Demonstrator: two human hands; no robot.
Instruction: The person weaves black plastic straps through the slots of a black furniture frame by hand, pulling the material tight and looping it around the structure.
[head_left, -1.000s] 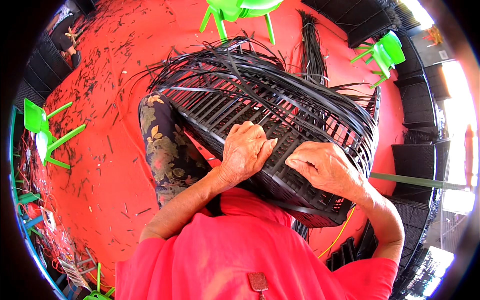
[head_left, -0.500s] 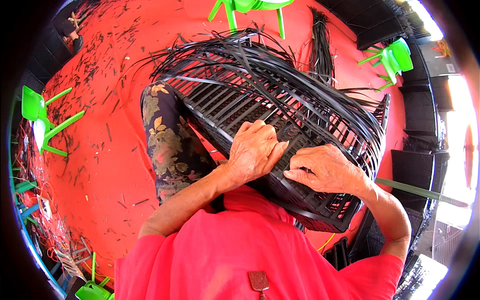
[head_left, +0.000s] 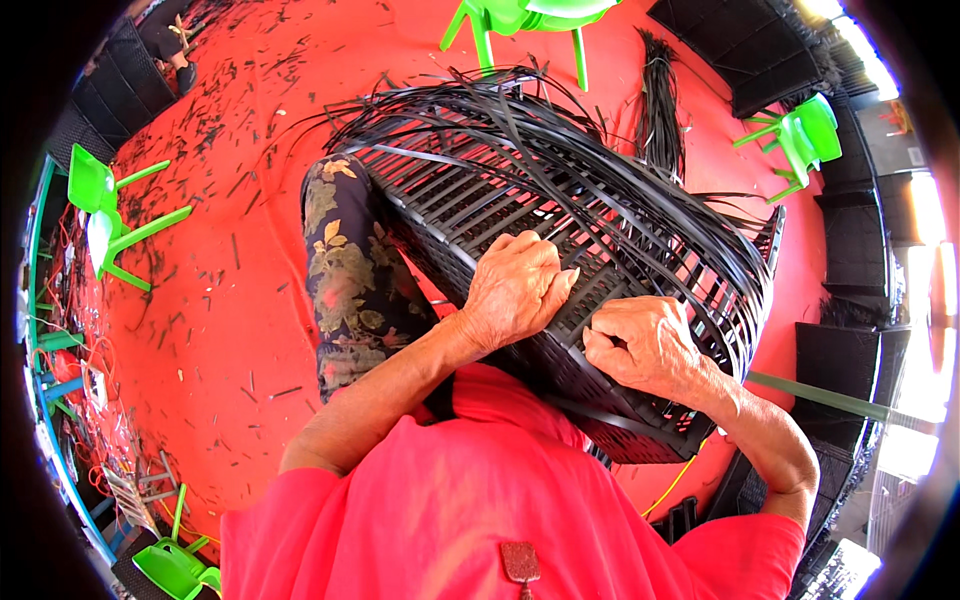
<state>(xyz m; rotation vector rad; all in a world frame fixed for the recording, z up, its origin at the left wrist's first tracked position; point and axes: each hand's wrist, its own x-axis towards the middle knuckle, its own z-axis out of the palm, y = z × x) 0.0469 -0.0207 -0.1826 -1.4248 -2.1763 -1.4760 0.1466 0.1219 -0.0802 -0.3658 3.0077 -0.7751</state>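
Note:
Across my lap leans a black half-woven basket [head_left: 480, 205] of flat plastic-looking strips, tilted, its near side closely woven. Long loose strips [head_left: 600, 165] fan out and arch over its far side. My left hand [head_left: 517, 290] lies over the weave with curled fingers, its thumb pointing right. A little nearer and to the right, my right hand [head_left: 640, 345] is closed in a fist against the woven side. The hands are a short gap apart. What their fingers grip is hidden beneath them.
Strip scraps litter the red floor [head_left: 220, 330]. A bundle of black strips [head_left: 660, 110] lies beyond the basket. Green plastic chairs stand at the far side [head_left: 530, 15], left [head_left: 105, 215] and right [head_left: 805, 140]. Black woven pieces [head_left: 850, 240] line the right. My patterned trouser leg [head_left: 350, 270] is left of the basket.
The whole view has shifted slightly, moving the surroundings right and down. My right hand has curled tighter and sits slightly lower against the basket. My left hand keeps nearly the same place and curl.

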